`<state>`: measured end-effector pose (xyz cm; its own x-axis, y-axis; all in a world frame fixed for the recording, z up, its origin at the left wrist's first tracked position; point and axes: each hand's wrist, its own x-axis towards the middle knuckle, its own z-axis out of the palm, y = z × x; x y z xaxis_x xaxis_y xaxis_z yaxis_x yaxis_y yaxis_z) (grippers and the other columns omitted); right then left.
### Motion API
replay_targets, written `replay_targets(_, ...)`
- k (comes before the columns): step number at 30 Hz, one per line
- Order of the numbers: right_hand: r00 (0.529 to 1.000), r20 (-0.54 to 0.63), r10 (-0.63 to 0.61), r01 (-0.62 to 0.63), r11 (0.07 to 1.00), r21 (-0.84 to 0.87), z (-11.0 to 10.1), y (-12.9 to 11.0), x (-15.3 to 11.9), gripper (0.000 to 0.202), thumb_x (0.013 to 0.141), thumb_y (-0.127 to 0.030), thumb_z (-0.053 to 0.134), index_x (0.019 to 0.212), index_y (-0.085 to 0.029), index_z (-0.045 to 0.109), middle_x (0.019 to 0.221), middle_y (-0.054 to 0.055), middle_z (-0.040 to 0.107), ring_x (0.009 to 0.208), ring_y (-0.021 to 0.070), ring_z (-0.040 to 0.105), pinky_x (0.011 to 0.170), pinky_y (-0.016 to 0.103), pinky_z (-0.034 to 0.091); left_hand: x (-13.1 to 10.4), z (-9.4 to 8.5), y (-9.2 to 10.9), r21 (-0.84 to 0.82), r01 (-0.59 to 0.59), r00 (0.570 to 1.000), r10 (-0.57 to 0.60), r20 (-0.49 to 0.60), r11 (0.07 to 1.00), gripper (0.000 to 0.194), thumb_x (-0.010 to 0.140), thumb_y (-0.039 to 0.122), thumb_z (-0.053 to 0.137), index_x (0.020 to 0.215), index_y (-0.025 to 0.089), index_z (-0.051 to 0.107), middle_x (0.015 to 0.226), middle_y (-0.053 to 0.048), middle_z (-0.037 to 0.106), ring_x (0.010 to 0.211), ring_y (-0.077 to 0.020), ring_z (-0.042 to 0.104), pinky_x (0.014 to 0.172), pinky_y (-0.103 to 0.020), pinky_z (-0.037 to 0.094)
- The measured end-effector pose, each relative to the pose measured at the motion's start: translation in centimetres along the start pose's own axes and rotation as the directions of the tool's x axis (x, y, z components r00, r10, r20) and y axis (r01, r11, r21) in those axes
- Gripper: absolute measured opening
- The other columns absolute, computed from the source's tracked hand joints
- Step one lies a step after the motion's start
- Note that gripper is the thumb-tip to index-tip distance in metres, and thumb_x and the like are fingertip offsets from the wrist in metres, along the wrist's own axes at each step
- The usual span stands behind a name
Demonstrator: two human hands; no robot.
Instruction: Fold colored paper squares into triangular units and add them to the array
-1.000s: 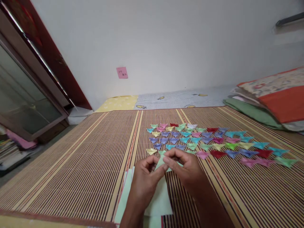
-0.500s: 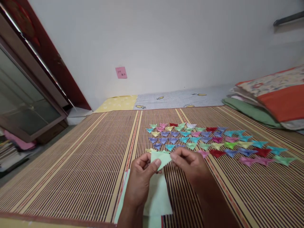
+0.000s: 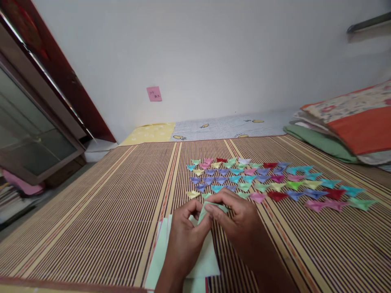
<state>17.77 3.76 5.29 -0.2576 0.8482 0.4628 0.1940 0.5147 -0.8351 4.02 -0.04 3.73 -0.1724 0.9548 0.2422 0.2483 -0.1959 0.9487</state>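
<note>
Between my two hands is a folded piece of pale green paper (image 3: 204, 208), raised a little above the mat. My left hand (image 3: 187, 234) pinches its lower left side, thumb toward me. The thumb and fingers of my right hand (image 3: 240, 215) close on its upper part, near the left thumb, and hide much of it. Under my wrists lie several loose pale green sheets (image 3: 205, 260), partly covered by my left forearm. Just beyond my hands, several small folded paper shapes (image 3: 244, 186) in many colours stand in rows.
A striped woven mat (image 3: 100, 211) spreads beneath everything. Folded bedding and pillows (image 3: 357, 134) are piled at the right, against the white wall (image 3: 214, 57). The wall carries a pink note (image 3: 154, 94). A glass-paned door (image 3: 33, 122) stands at the left.
My right hand has moved left from the paper's right corner and now grips its top beside my left thumb. The green paper has turned and shows less of its face.
</note>
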Motion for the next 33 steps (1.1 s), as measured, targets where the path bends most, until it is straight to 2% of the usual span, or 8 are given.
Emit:
replay_targets(5, 0.993, -0.03, 0.111, -0.106, 0.987, 0.122, -0.5, 0.7, -0.1, 0.021, 0.092, -0.031, 0.063, 0.074, -0.021, 0.066, 0.069, -0.001, 0.064, 0.067, 0.016, 0.059, 0.064, 0.03, 0.045, 0.0, 0.0, 0.2, -0.046, 0.016, 0.993, -0.011, 0.117, 0.999, 0.021, 0.088, 0.029, 0.07, 0.07, 0.019, 0.064, 0.069, 0.001, 0.056, 0.069, -0.0167, 0.05, 0.065, -0.026, 0.04)
replay_targets(8, 0.976, 0.027, 0.215, -0.214, 0.935, 0.284, -0.5, 1.2, -0.1, 0.017, 0.088, -0.036, 0.068, 0.083, -0.02, 0.07, 0.072, -0.001, 0.066, 0.068, 0.0161, 0.059, 0.064, 0.029, 0.047, -0.1, -0.1, 0.5, -0.078, 0.028, 0.987, -0.016, 0.159, 0.997, 0.021, 0.089, 0.028, 0.068, 0.07, 0.018, 0.067, 0.069, 0.0, 0.058, 0.071, -0.0175, 0.053, 0.067, -0.027, 0.041)
replay_targets(11, 0.969, 0.096, 0.226, -0.245, 0.904, 0.35, -0.6, 1.6, -0.1, 0.015, 0.085, -0.035, 0.071, 0.084, -0.02, 0.072, 0.072, -0.001, 0.064, 0.068, 0.0152, 0.058, 0.063, 0.027, 0.046, -0.1, -0.1, 0.4, -0.122, 0.054, 0.972, -0.024, 0.233, 0.991, 0.012, 0.088, 0.025, 0.068, 0.08, 0.019, 0.073, 0.075, -0.001, 0.063, 0.074, -0.0185, 0.056, 0.071, -0.028, 0.044)
replay_targets(15, 0.966, 0.097, 0.239, -0.258, 0.893, 0.369, -1.1, 2.3, -0.1, 0.019, 0.086, -0.036, 0.071, 0.076, -0.02, 0.066, 0.067, -0.003, 0.059, 0.062, 0.0131, 0.051, 0.057, 0.026, 0.041, 0.0, -0.1, -0.2, -0.174, 0.103, 0.99, -0.084, 0.114, 0.979, 0.023, 0.083, 0.028, 0.073, 0.064, 0.019, 0.064, 0.062, 0.002, 0.051, 0.061, -0.0141, 0.044, 0.059, -0.025, 0.037)
replay_targets(19, 0.973, 0.055, 0.225, -0.23, 0.902, 0.365, -1.3, 3.1, 0.1, 0.02, 0.086, -0.036, 0.071, 0.074, -0.02, 0.065, 0.068, -0.003, 0.058, 0.064, 0.0138, 0.051, 0.061, 0.027, 0.042, 0.2, -0.4, -0.3, -0.241, 0.077, 0.997, -0.079, -0.001, 0.968, 0.025, 0.082, 0.03, 0.077, 0.065, 0.018, 0.065, 0.063, 0.001, 0.055, 0.063, -0.0139, 0.047, 0.062, -0.024, 0.039)
replay_targets(25, 0.952, 0.088, 0.294, -0.295, 0.794, 0.532, -0.4, 3.8, 0.3, 0.026, 0.085, -0.042, 0.074, 0.076, -0.02, 0.064, 0.065, -0.004, 0.054, 0.059, 0.0128, 0.047, 0.056, 0.025, 0.039, 0.3, -0.6, -0.2, -0.405, 0.107, 0.992, -0.068, 0.109, 0.908, 0.018, 0.085, 0.035, 0.078, 0.084, 0.018, 0.072, 0.072, 0.001, 0.059, 0.068, -0.013, 0.053, 0.066, -0.023, 0.044)
replay_targets(29, 0.939, 0.151, 0.309, -0.335, 0.721, 0.607, 0.1, 4.0, 0.1, 0.026, 0.086, -0.042, 0.076, 0.079, -0.021, 0.064, 0.069, -0.003, 0.058, 0.061, 0.0126, 0.05, 0.056, 0.024, 0.04, 0.3, -0.5, -0.8, -0.486, 0.106, 0.99, -0.049, 0.129, 0.867, 0.018, 0.09, 0.035, 0.075, 0.086, 0.017, 0.071, 0.075, 0.001, 0.06, 0.072, -0.0122, 0.055, 0.07, -0.022, 0.045)
replay_targets(33, 0.932, 0.177, 0.316, -0.35, 0.661, 0.663, 0.3, 4.0, 0.1, 0.026, 0.086, -0.042, 0.078, 0.079, -0.021, 0.063, 0.061, -0.006, 0.053, 0.051, 0.0092, 0.042, 0.049, 0.021, 0.035, 0.3, -0.4, -0.8, -0.498, 0.094, 0.991, -0.032, 0.131, 0.862, 0.016, 0.093, 0.033, 0.072, 0.091, 0.018, 0.073, 0.075, 0.002, 0.06, 0.071, -0.011, 0.055, 0.069, -0.021, 0.046)
